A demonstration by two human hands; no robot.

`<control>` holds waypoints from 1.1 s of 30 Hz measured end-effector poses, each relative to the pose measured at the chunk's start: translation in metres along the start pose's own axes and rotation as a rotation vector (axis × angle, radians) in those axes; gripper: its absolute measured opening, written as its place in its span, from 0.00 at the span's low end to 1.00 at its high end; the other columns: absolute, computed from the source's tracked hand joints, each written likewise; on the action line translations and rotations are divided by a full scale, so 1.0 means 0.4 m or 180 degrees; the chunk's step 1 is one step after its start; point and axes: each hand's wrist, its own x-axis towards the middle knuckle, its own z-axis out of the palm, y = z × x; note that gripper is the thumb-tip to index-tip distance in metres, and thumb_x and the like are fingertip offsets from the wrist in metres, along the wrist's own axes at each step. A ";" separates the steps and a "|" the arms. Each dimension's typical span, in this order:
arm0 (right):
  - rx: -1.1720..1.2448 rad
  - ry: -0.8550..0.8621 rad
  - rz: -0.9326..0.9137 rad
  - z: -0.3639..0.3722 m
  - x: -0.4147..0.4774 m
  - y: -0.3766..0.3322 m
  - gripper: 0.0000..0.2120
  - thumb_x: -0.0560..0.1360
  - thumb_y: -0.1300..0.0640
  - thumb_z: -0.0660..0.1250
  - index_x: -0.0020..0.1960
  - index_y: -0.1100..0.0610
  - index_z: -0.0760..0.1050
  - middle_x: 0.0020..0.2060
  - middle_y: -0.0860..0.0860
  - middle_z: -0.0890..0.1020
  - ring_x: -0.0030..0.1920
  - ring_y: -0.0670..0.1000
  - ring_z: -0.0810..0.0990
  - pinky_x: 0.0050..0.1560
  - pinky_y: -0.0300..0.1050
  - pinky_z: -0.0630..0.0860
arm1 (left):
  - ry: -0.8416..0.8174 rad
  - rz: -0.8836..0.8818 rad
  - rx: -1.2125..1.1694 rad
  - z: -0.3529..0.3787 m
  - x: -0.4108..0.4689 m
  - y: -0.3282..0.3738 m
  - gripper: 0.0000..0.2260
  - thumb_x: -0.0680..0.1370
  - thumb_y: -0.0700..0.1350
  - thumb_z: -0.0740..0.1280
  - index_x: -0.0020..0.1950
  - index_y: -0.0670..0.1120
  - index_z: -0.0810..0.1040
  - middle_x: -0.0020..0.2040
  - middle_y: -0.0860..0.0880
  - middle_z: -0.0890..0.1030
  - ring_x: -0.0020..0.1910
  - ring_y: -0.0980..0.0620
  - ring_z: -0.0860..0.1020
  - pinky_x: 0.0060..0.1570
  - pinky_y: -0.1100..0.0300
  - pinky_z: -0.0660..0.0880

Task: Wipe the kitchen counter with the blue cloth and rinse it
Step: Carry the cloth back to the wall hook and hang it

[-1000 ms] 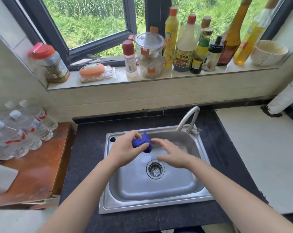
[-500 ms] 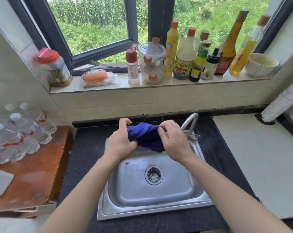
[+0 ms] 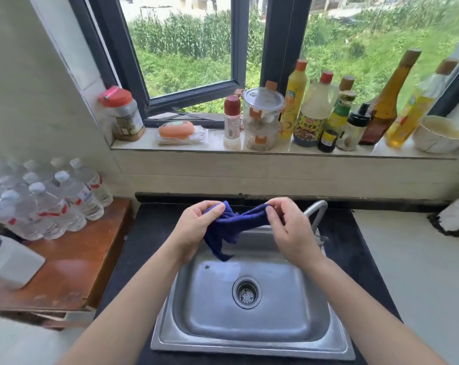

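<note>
Here both hands, left (image 3: 194,227) and right (image 3: 289,230), pinch the cloth (image 3: 233,225), stretched above the sink's (image 3: 249,346) back edge. Likely unfolding before rinsing; next needs the tap (image 3: 315,212) running.

Up between the left hand (image 3: 194,227) and right hand (image 3: 289,230): blue cloth (image 3: 233,225), dark and crumpled, pinched at both top ends, sagging mid-span, one corner dangling just below the left hand. Black counter (image 3: 149,233) well beneath, on either side of both hands.
</note>
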 end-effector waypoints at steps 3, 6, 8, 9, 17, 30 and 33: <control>-0.0599 -0.1727 0.0116 -0.009 -0.022 0.031 0.03 0.82 0.51 0.60 0.52 0.49 0.72 0.40 0.44 0.79 0.42 0.45 0.77 0.46 0.45 0.73 | 0.0836 0.0113 -0.0336 0.011 0.008 -0.006 0.07 0.79 0.46 0.70 0.52 0.43 0.80 0.49 0.40 0.84 0.49 0.42 0.81 0.55 0.46 0.77; -0.0482 -0.2160 0.0286 -0.049 -0.034 0.051 0.04 0.81 0.49 0.61 0.50 0.47 0.72 0.40 0.43 0.79 0.41 0.43 0.77 0.40 0.37 0.71 | 0.1574 0.0295 -0.0447 0.039 0.000 -0.013 0.02 0.81 0.41 0.66 0.49 0.44 0.75 0.45 0.44 0.81 0.44 0.48 0.79 0.49 0.53 0.76; -0.0370 -0.2700 0.0338 -0.060 -0.042 0.051 0.05 0.79 0.46 0.61 0.48 0.46 0.73 0.39 0.42 0.78 0.38 0.41 0.75 0.37 0.34 0.68 | 0.1783 0.0365 -0.0344 0.059 -0.022 -0.016 0.03 0.81 0.41 0.66 0.48 0.44 0.74 0.44 0.44 0.80 0.42 0.50 0.77 0.46 0.55 0.75; -0.0334 -0.3003 0.0327 -0.065 -0.049 0.054 0.05 0.79 0.46 0.62 0.49 0.46 0.74 0.40 0.41 0.78 0.39 0.41 0.75 0.38 0.34 0.69 | 0.1791 0.0396 -0.0233 0.073 -0.041 -0.016 0.04 0.81 0.42 0.67 0.48 0.44 0.73 0.43 0.45 0.80 0.42 0.50 0.77 0.46 0.55 0.75; 0.0989 -0.2179 -0.0420 0.005 -0.044 0.004 0.29 0.72 0.59 0.63 0.72 0.48 0.66 0.63 0.43 0.68 0.65 0.41 0.67 0.69 0.43 0.66 | 0.1557 0.0845 0.1389 0.129 -0.298 0.008 0.04 0.77 0.44 0.71 0.47 0.47 0.77 0.38 0.49 0.84 0.36 0.55 0.79 0.41 0.61 0.76; 0.1509 -0.3110 -0.1715 0.219 -0.247 -0.482 0.07 0.82 0.58 0.61 0.58 0.49 0.72 0.49 0.45 0.81 0.48 0.42 0.79 0.48 0.35 0.74 | 0.2824 0.0415 0.2215 -0.097 -0.842 0.003 0.16 0.69 0.55 0.75 0.53 0.59 0.75 0.37 0.55 0.81 0.37 0.55 0.79 0.41 0.60 0.75; 0.1332 -0.3152 -0.2267 0.291 -0.329 -0.617 0.08 0.82 0.54 0.63 0.58 0.42 0.70 0.53 0.42 0.79 0.53 0.42 0.77 0.54 0.37 0.71 | 0.3191 0.0218 0.2425 -0.185 -1.016 -0.034 0.18 0.68 0.51 0.79 0.52 0.62 0.74 0.41 0.54 0.79 0.39 0.58 0.78 0.41 0.67 0.72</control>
